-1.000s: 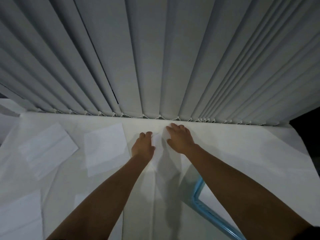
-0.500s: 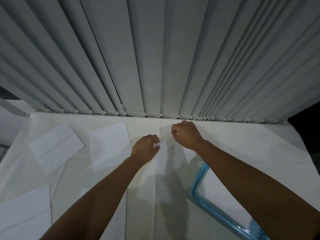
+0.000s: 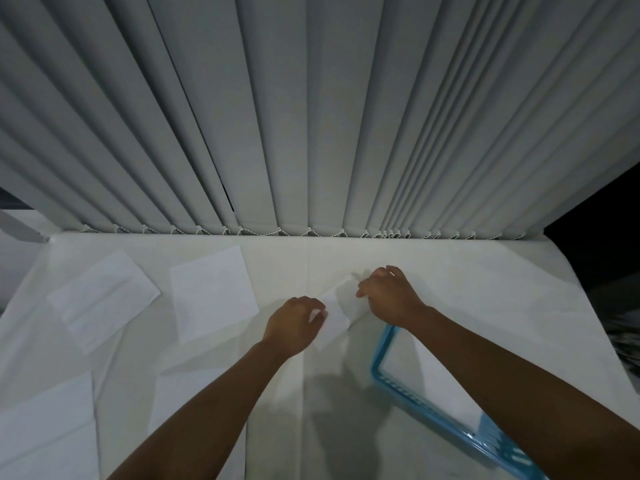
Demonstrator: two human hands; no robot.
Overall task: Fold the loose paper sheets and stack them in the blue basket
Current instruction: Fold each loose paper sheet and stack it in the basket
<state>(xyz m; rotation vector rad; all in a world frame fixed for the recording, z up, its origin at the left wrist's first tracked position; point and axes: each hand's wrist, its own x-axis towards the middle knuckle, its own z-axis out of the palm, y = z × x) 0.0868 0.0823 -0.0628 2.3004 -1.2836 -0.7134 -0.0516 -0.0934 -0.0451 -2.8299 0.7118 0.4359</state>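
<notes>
Both the left hand [image 3: 294, 325] and right hand [image 3: 389, 296] are pinching a folded sheet [image 3: 334, 315], likely light and floppy, by opposite edges beside the blue basket [image 3: 381, 358].

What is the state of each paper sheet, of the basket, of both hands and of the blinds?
Sheet in hand: partly folded, gripped by both hands.
Left hand: fingers closed on the sheet's left edge.
Right hand: fingers closed on its right part.
Blue basket: upright, paper inside.
Middle sheet: flat, unfolded.
Far-left sheet: flat, creased.
Near-left sheet: flat.
Blinds: closed.
</notes>
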